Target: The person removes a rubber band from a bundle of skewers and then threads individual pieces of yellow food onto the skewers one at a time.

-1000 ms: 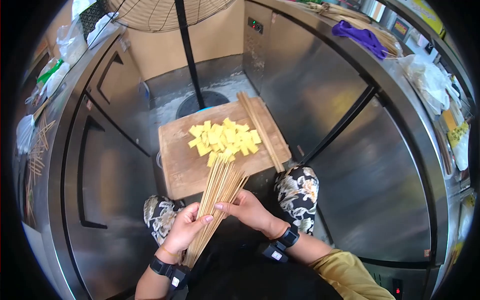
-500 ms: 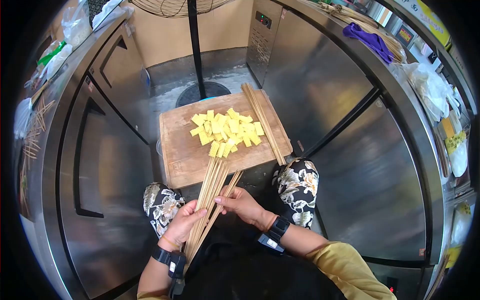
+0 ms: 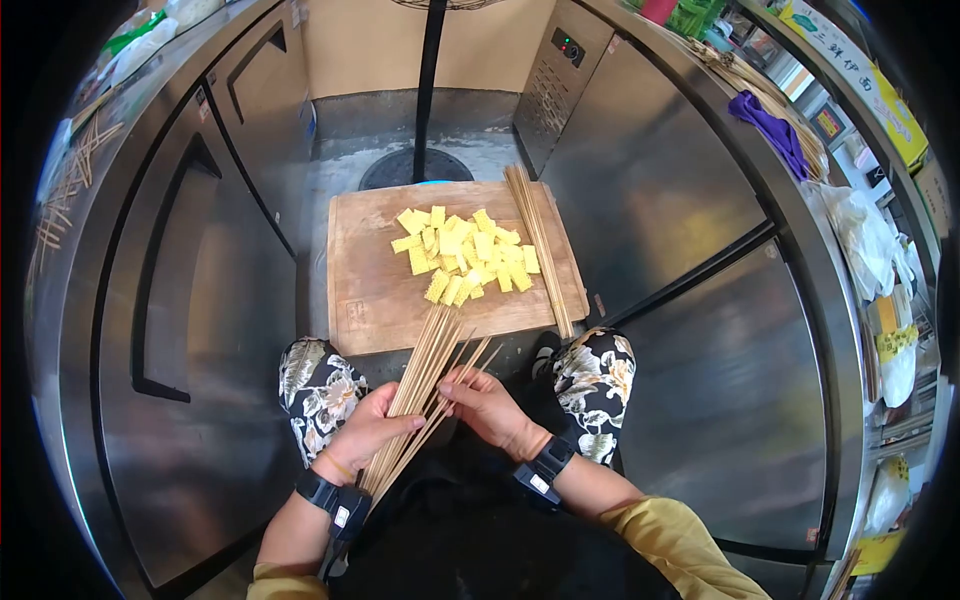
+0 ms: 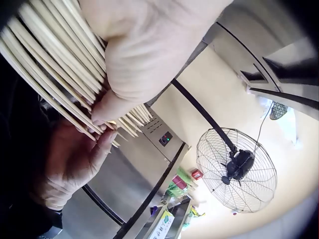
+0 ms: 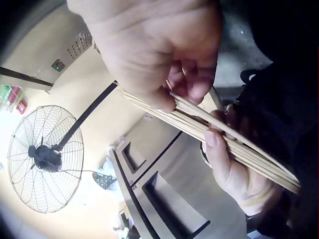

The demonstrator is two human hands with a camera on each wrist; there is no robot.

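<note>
The bundle of thin wooden sticks [image 3: 430, 345] lay between the two hands, in front of the person's dark clothing, slanting from beside the left wrist up toward the cutting board [image 3: 365, 305]. The left hand [image 3: 370, 432] was clamped round the lower part of the bundle, its thumb laid across the sticks. The right hand [image 3: 490, 410] was at the bundle's right side, a little higher up, with its thumb and fingers pinching a few sticks that fanned away from the rest; the right wrist view showed the two hands close together along the same sticks. The bundle's upper ends reached over the near edge of the board in the head view, just below a pile of yellow rectangular pieces [image 3: 480, 245]. Whether those ends touched the nearest pieces could not be told. A second group of sticks [image 3: 541, 250] lay lengthwise along the right side of the board, apart from the pile and well beyond the right hand. Knees in flowered trousers [image 3: 318, 390] stood to either side of the hands. Farther off to the right, a purple cloth [image 3: 770, 130] lay on the steel desk [image 3: 690, 75], and a black pole [image 3: 428, 90] rose behind the board.
</note>
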